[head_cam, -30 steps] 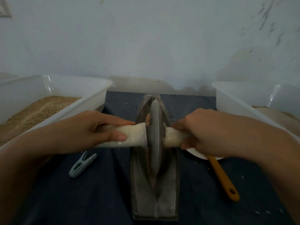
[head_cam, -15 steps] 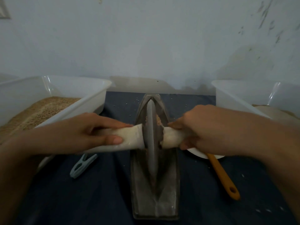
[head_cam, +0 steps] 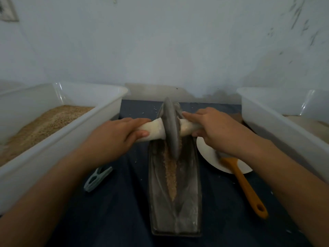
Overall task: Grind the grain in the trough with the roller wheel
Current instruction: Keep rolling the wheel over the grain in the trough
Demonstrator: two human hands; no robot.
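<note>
While the left hand (head_cam: 114, 138) and right hand (head_cam: 215, 129) each grasp an end of the pale handle (head_cam: 154, 130), the roller wheel (head_cam: 171, 129) stands between them at the far end of the trough (head_cam: 188, 189), grain (head_cam: 171, 175) trailing nearer. Uneven pressure could tip the wheel and spill grain. Just under the right wrist lie a plate (head_cam: 210, 157) and spatula (head_cam: 243, 184); a clip (head_cam: 97, 178) lies below the left forearm, bins outside both hands.
</note>
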